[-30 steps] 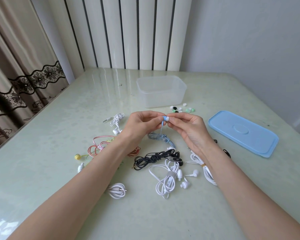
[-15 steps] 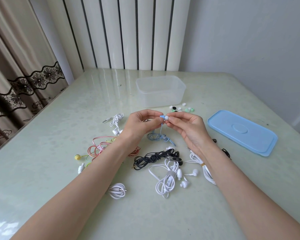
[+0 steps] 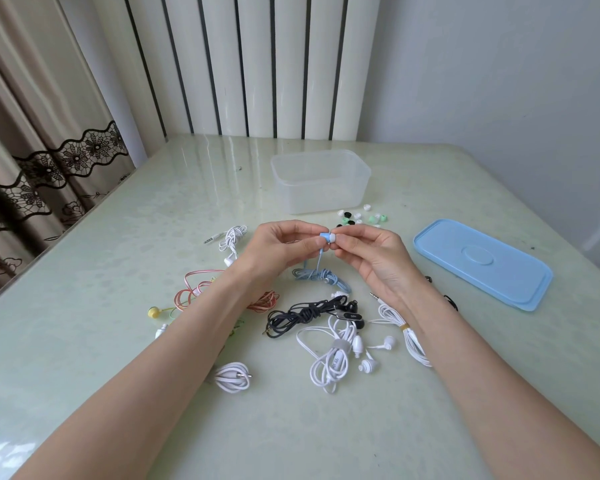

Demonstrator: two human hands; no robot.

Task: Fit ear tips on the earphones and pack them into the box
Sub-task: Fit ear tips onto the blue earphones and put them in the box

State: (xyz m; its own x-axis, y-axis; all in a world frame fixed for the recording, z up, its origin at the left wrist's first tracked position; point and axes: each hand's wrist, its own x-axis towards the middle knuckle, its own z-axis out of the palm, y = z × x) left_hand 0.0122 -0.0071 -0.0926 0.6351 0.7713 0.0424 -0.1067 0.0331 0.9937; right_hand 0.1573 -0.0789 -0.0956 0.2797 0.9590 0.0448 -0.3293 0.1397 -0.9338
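Both hands raised over desk, meeting at one light-blue earbud.

Left hand (image 3: 278, 249) fingers pinched shut on the small light-blue plastic earbud (image 3: 324, 236); right hand (image 3: 371, 252) fingers closed on the white ear tip (image 3: 332, 238), touching the bud's end. Blue cord hangs from the fingers to a coiled blue bundle (image 3: 321, 277) on the pale green desk (image 3: 118, 271) just below. Loose ear tips (image 3: 361, 218) just beyond the right fingers; clear plastic box (image 3: 321, 181) further beyond, light-blue lid (image 3: 482, 263) to the right.
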